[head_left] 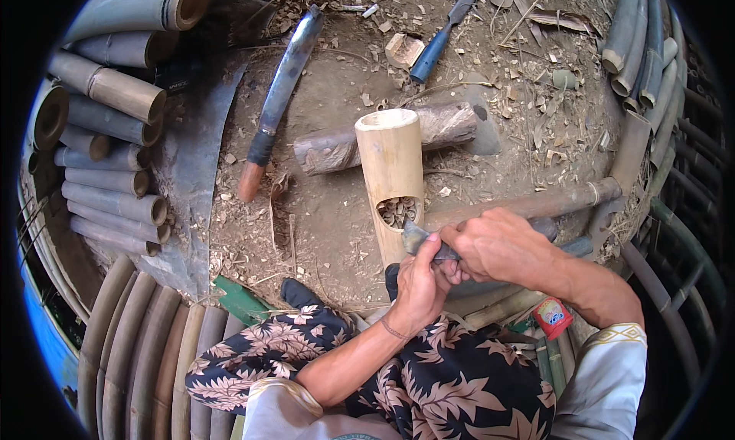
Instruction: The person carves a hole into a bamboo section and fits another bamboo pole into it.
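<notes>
A peeled bamboo tube [390, 161] slants toward me, its far end resting on a short log [329, 149]. Pale chips show inside the oval hole cut in its side. At the near edge of this hole is the tip of a carving tool [414, 238] with a greyish, wrapped-looking front part. My right hand [501, 245] is closed around the tool's rear. My left hand [425, 283] closes on its front part, thumb on top, close to the bamboo. The fingers hide most of the tool, so its full shape is unclear.
A machete [283, 88] and a blue-handled chisel [440, 48] lie on the chip-strewn ground. Cut bamboo lengths [115, 88] are stacked at left, with more poles [632, 42] at right. A red packet [552, 317] sits beside my right forearm.
</notes>
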### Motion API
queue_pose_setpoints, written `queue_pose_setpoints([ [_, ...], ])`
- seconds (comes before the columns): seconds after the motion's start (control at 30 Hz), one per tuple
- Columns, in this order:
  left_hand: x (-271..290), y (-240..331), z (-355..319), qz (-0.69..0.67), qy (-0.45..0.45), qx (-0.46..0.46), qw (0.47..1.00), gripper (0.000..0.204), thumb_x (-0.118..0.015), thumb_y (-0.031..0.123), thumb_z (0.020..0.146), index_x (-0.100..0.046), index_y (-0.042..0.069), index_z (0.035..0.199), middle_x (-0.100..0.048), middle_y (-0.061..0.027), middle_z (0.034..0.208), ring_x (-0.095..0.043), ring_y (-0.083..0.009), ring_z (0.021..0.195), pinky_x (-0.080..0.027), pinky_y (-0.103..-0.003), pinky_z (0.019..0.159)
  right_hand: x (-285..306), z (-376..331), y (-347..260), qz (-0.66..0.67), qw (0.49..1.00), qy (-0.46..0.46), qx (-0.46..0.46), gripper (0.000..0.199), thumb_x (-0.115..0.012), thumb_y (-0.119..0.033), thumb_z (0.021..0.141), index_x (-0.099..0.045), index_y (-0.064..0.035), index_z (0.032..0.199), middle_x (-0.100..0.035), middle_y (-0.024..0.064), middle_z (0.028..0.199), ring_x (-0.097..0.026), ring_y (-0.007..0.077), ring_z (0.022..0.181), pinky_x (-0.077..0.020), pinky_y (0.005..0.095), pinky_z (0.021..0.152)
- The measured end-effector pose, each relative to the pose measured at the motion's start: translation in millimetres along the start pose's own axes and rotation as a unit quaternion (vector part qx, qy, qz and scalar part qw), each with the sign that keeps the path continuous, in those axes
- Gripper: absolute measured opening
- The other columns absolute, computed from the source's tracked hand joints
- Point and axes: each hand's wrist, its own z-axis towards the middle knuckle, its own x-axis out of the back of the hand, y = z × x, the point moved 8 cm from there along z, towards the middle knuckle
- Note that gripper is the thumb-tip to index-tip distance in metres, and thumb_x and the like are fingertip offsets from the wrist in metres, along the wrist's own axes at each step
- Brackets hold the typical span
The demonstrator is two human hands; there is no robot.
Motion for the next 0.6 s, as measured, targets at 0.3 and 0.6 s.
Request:
queue_pose_setpoints([
  [0.3,29.0,55.8,-15.5,0.452,0.118,0.004,0.884,0.051,-0.049,0.031,0.096,-0.061,-0.004,0.061,-0.059,-0.0115,0.055,-0.059,-0.0198,0.047,-0.050,-0.034,0.048,-63.0,1.7,-11.4,0.342,0.918,0.123,-0.160,0.024,-0.065,-0.015,0.084,-0.056,-0.0005,0.101,-0.067,0.0233,0.077,-0.066,0.0441,0.075,-0.0525,0.0481,0.064],
  [0.6,5.7,114.8,-8.3,0.749,0.068,-0.078,0.654,0.049,-0.050,0.029,0.087,-0.055,-0.015,0.067,-0.049,-0.0379,0.064,-0.062,-0.0521,0.068,-0.049,-0.052,0.062,-97.6,27.6,-33.2,0.480,0.799,0.292,-0.214,0.028,-0.065,-0.019,0.084,-0.052,0.0004,0.100,-0.063,0.0271,0.080,-0.063,0.0469,0.082,-0.0486,0.0505,0.069],
])
